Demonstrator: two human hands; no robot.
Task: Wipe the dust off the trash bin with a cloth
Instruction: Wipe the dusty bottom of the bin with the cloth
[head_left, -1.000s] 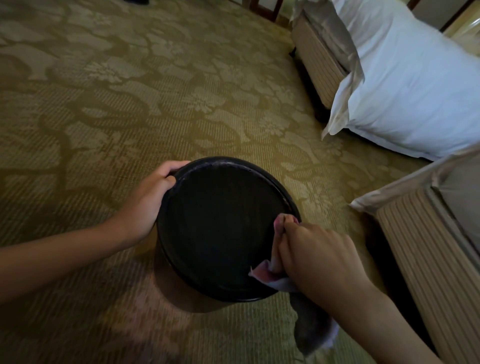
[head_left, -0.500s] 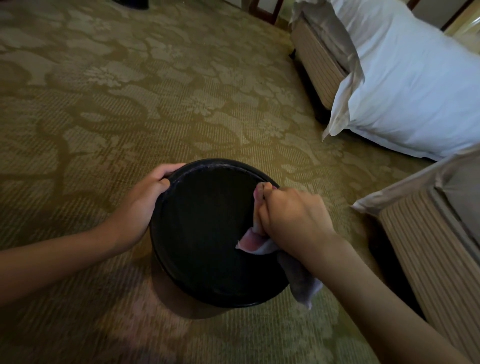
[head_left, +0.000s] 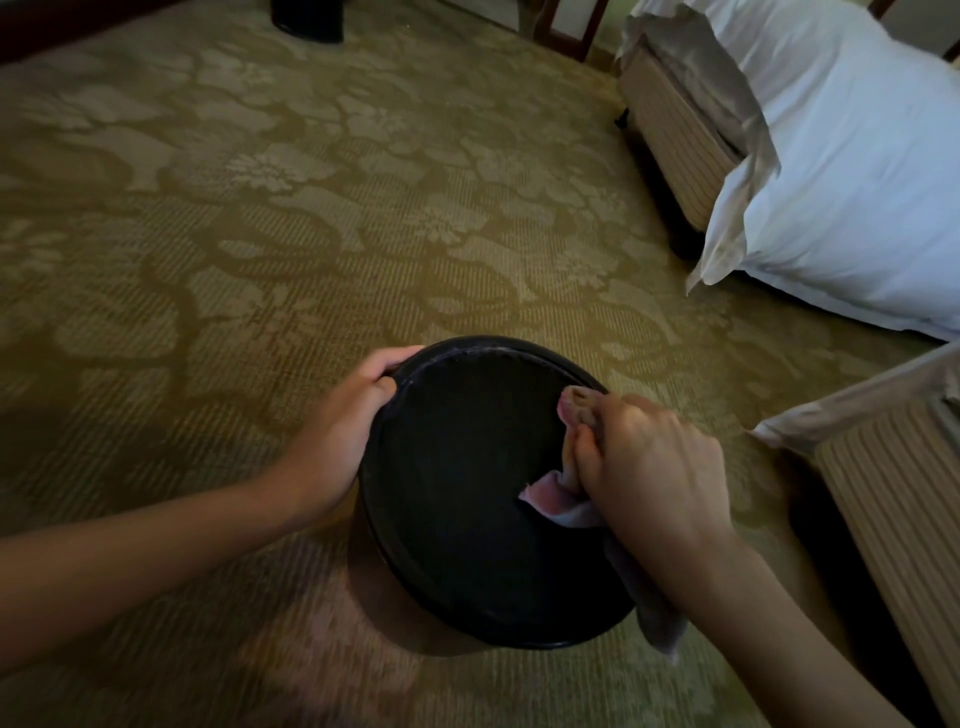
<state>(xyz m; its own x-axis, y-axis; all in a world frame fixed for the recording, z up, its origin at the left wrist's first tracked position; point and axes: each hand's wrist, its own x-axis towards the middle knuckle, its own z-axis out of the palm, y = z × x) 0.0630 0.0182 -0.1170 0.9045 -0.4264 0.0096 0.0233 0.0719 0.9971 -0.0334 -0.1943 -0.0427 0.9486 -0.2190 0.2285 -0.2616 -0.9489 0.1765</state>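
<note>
A round black trash bin (head_left: 457, 478) stands on the patterned carpet in the lower middle of the head view, seen from above. My left hand (head_left: 343, 436) grips its left rim, fingers curled over the far-left edge. My right hand (head_left: 644, 483) is closed on a pinkish-grey cloth (head_left: 553, 499) and presses it against the bin's right rim. One end of the cloth pokes out into the bin's mouth, and the rest hangs down under my wrist outside the bin. The bin's inside is too dark to see.
A bed with a white duvet (head_left: 841, 171) and striped base stands at the upper right. A second striped bed base (head_left: 893, 525) is close on the right of the bin. A dark object (head_left: 306, 21) and chair legs (head_left: 566, 26) stand at the far edge. Carpet (head_left: 260, 208) stretches left.
My right hand has slid the cloth along the bin's right rim, from the near-right side toward the far-right side. My left hand has kept its grip on the left rim.
</note>
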